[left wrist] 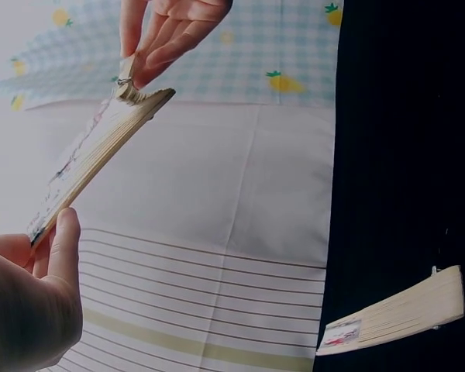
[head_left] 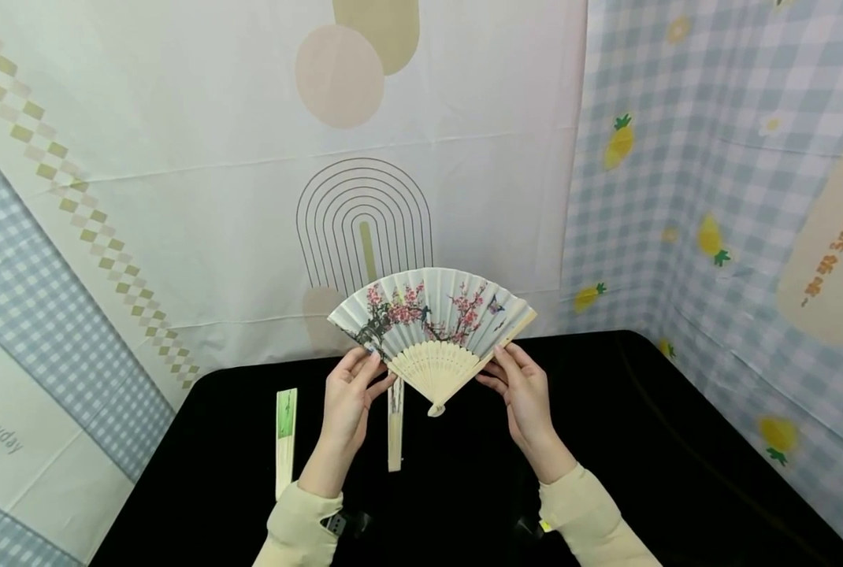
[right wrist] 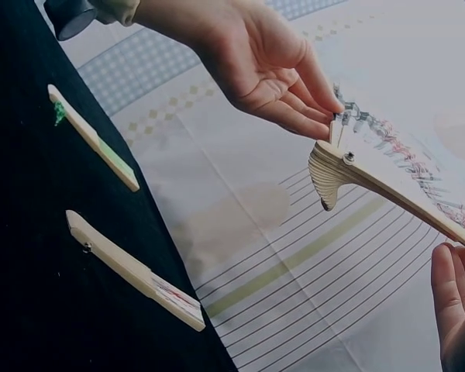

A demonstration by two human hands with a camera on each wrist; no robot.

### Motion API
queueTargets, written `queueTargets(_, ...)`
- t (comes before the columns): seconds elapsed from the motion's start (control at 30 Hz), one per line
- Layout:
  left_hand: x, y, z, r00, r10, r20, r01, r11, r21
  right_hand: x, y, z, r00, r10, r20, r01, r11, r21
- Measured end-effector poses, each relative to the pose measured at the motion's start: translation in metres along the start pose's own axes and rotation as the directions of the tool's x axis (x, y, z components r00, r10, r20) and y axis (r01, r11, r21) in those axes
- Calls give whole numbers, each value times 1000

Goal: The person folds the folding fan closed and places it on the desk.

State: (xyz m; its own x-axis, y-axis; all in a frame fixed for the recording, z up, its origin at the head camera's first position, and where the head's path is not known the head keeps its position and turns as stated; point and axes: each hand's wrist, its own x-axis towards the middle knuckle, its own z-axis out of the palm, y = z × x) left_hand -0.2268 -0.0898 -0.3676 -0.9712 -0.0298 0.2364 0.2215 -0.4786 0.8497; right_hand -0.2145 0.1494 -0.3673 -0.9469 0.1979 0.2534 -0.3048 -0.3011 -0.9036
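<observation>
A spread folding fan [head_left: 439, 315], pale with pink blossoms, dark branches and birds, is held up above the black table, its pivot end pointing down. My left hand [head_left: 350, 394] pinches its left edge between thumb and fingers. At the opposite edge, my right hand [head_left: 524, 390] pinches the outer rib. In the left wrist view the fan [left wrist: 101, 163] appears nearly edge-on. Behind and below the left hand lies a folded fan [head_left: 395, 433] with a printed tip. Left of that hand is another folded fan [head_left: 286, 425] with green paper, its lower end hidden by the sleeve.
The black tabletop [head_left: 627, 441] spreads under both arms. A white patterned cloth [head_left: 216, 197] hangs behind it, and a blue checked cloth with pineapples [head_left: 662, 157] hangs at the right. In the right wrist view, a green tassel [right wrist: 59, 114] hangs by the green fan.
</observation>
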Motion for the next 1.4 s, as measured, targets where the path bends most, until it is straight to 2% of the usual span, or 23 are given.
queueTargets(0.6,-2,2,-4,1000,-27,2,27,1000,2,-4,-2,5,1000,30,-1,-30,999,35)
queueTargets(1.07,-3,3,-7,999,-37,23,37,999,21,-7,2,5,999,15,34,-16,1000,6)
queueTargets(1.4,-4,3,-8,998,-58,36,56,998,39,-8,3,8,999,36,38,-35,999,-16)
